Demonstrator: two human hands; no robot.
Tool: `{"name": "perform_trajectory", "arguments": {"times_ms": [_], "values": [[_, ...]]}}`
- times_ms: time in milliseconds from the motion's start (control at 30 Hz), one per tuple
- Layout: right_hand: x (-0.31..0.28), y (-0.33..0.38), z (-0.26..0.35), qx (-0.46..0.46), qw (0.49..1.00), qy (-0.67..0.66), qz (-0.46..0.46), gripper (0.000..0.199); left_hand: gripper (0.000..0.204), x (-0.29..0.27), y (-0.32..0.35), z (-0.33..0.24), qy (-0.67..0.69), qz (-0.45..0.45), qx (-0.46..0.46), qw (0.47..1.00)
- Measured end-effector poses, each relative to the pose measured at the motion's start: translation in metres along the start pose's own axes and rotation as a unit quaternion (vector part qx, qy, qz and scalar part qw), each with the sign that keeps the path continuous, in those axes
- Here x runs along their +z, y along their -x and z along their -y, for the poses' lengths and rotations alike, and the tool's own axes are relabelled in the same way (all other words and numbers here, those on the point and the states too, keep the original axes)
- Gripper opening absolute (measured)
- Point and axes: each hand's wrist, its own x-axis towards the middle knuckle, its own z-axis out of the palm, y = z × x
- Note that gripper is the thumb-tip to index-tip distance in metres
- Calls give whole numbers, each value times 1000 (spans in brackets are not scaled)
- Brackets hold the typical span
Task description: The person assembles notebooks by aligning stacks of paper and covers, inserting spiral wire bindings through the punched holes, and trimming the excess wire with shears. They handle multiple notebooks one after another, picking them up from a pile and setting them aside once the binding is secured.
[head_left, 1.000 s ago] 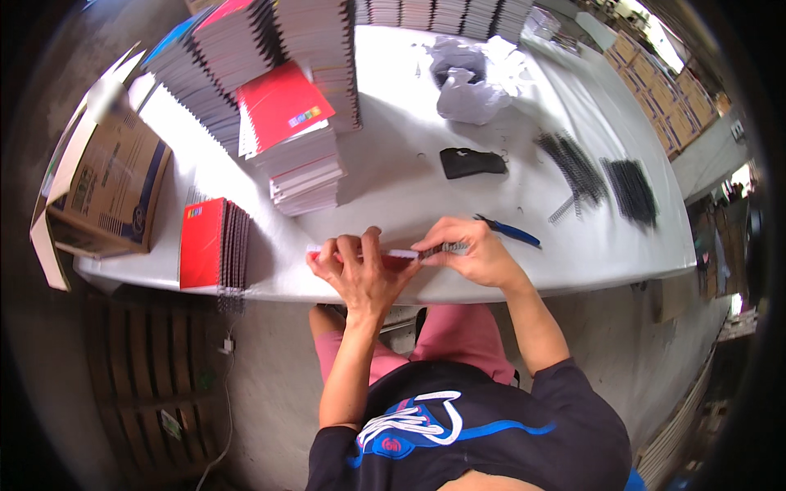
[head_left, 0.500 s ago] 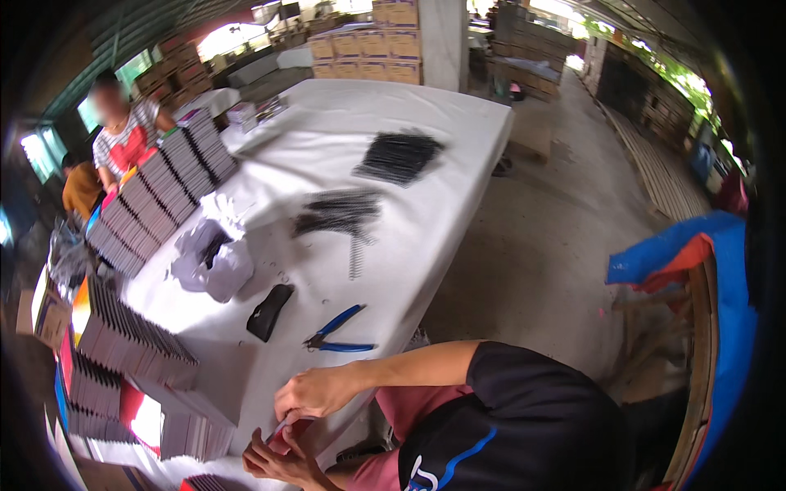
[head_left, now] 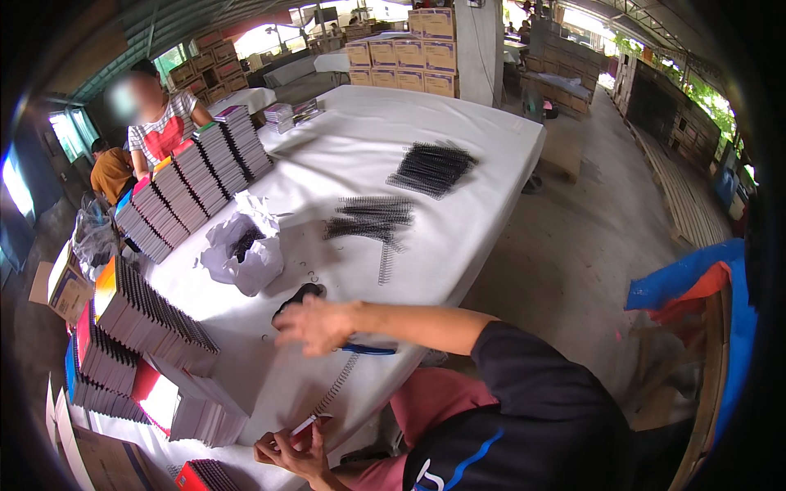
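Note:
Close to the table's near edge, my left hand [head_left: 293, 452] is closed around a small red-covered notebook [head_left: 306, 429]. A dark spiral binding coil [head_left: 337, 385] sticks out from the notebook's end over the white table. My right hand [head_left: 315, 326] is above the table, blurred, its fingers apart with nothing seen in them. It hides most of the blue-handled cutting pliers [head_left: 372, 350], of which one handle shows. Just beyond its fingers lies a black object [head_left: 304, 295], partly covered, its kind unclear.
Loose coils form two piles, a far one [head_left: 432, 169] and a nearer one [head_left: 370, 219]. A white plastic bag [head_left: 237, 266] holds dark bits. Spiral notebook stacks [head_left: 155, 327] line the left side. A person [head_left: 168, 123] stands behind more stacks [head_left: 192, 184]. Cartons [head_left: 409, 61] stand beyond the table [head_left: 483, 123].
My right hand has left the notebook and moved up over the pliers, its fingers spreading. The coil now shows sticking out of the notebook in my left hand. The view has shifted slightly.

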Motion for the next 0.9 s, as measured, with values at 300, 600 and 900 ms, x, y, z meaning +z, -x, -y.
{"name": "perform_trajectory", "arguments": {"times_ms": [300,600,900], "values": [[75,-14,-95,57,982,34,-177,42,56,1,-5,-8,11,9,28,999],[45,17,39,-115,717,-687,-21,35,66,1,-2,-9,3,4,0,1000],[57,12,41,-62,830,-549,70,46,67,1,-6,-12,29,16,-18,999]]}}
